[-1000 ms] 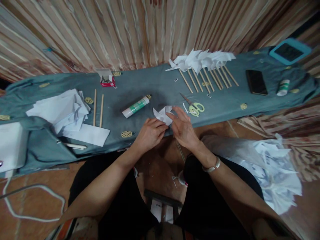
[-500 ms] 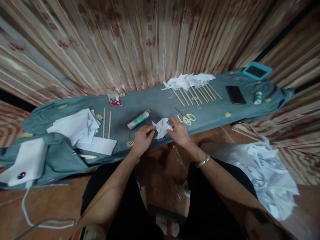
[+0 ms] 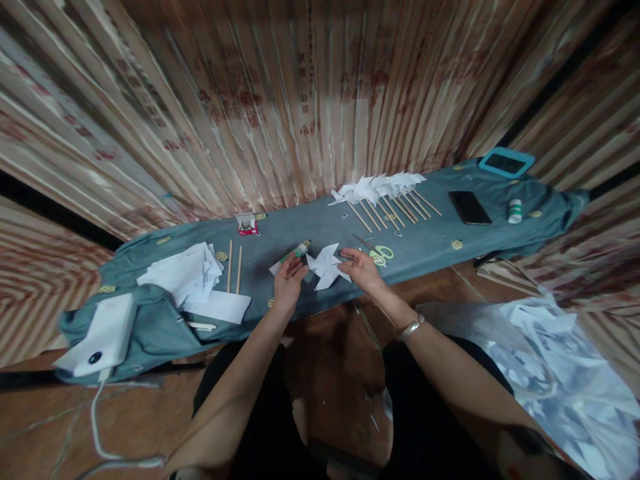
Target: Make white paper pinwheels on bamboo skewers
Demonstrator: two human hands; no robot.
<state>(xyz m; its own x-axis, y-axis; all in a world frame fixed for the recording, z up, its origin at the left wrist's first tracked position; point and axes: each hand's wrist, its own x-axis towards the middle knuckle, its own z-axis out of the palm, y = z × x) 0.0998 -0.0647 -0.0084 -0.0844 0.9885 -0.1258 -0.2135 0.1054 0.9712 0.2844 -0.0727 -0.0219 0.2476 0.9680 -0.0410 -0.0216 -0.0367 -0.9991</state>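
A folded white paper pinwheel [image 3: 327, 265] lies in front of me near the cloth's front edge, between my two hands. On its left, my left hand [image 3: 290, 280] has its fingers bent and slightly apart, close to one blade tip. That hand partly covers a glue stick [image 3: 301, 249] behind it. At the right side, my right hand [image 3: 361, 268] has thumb and fingers apart, with the thumb by a blade; contact is hard to make out. Just beyond the right hand rest green-handled scissors [image 3: 384, 253].
Finished pinwheels on sticks [image 3: 380, 190] lie in a row at the back. Leftward are two wooden sticks [image 3: 239, 270], a paper stack [image 3: 183, 273], a small red box [image 3: 247, 225] and a white device [image 3: 110, 333]. A phone [image 3: 470, 207] and another glue stick [image 3: 515, 211] lie right.
My fingers have loosened around the pinwheel, and the left hand now overlaps the glue stick. The pinwheel's blades appear more spread. The camera view has tilted and shifted.
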